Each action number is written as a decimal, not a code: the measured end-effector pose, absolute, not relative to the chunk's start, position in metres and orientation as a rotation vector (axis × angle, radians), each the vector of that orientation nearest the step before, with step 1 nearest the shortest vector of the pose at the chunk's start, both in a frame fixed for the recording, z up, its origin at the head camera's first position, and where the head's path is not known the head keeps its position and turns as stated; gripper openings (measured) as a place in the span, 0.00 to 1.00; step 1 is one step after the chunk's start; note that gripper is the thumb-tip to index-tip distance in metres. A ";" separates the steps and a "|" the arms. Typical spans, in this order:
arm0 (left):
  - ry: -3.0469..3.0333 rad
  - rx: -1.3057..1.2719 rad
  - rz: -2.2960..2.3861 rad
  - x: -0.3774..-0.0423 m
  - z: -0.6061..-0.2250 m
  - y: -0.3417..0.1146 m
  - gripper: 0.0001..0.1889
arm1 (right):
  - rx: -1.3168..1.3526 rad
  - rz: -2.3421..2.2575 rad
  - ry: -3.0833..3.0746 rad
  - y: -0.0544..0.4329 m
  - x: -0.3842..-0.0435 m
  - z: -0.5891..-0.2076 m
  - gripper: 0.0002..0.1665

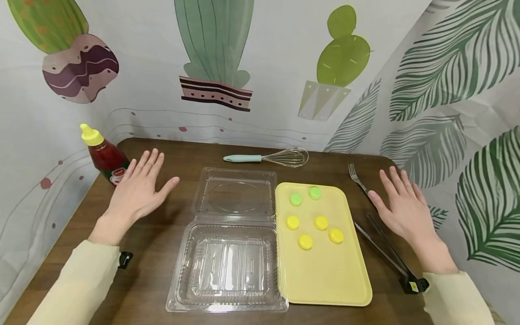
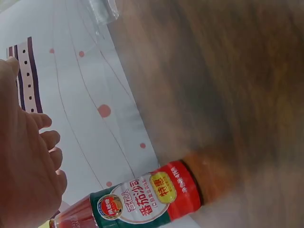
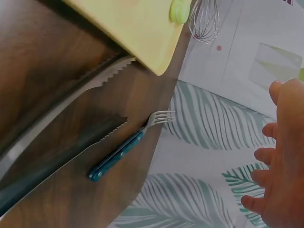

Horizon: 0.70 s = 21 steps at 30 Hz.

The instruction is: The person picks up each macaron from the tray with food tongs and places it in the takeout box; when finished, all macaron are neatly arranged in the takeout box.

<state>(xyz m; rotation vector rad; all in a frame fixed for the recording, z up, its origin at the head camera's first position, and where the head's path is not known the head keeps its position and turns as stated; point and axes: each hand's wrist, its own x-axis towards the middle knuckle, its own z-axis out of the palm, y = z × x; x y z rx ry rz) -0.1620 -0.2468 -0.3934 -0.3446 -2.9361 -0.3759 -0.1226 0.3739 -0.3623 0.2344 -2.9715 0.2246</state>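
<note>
My left hand (image 1: 138,189), fingers straight and thumb spread, holds nothing at the left of the table. Beside it stands a ketchup bottle (image 1: 106,155) with a yellow nozzle cap, partly hidden by the hand; its label (image 2: 137,199) shows in the left wrist view. On the right, my right hand (image 1: 408,214) is likewise flat and empty, fingers extended. Near it lie a pair of tongs (image 1: 379,248) with serrated edges, their arms spread, and a fork (image 1: 354,174) whose teal handle (image 3: 116,154) appears in the right wrist view.
A hinged clear plastic box (image 1: 229,307) lies open mid-table. Its right edge overlaps a yellow tray (image 1: 325,280) bearing several yellow macarons (image 1: 305,242) and two green macarons (image 1: 296,199). A whisk (image 1: 280,157) with a pale blue handle lies behind. Printed cloth (image 1: 276,104) hangs around the table.
</note>
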 end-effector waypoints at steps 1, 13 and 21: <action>-2.940 -0.344 -0.393 -0.160 -0.394 -0.246 0.45 | 0.234 0.223 -2.965 0.375 -0.120 -0.363 0.42; -3.034 -0.256 -1.111 -0.134 -0.401 -0.220 0.42 | 0.120 0.364 -2.936 0.398 -0.083 -0.390 0.45; -2.960 -0.154 -1.704 -0.121 -0.412 -0.210 0.40 | -0.028 0.445 -3.082 0.411 -0.060 -0.414 0.51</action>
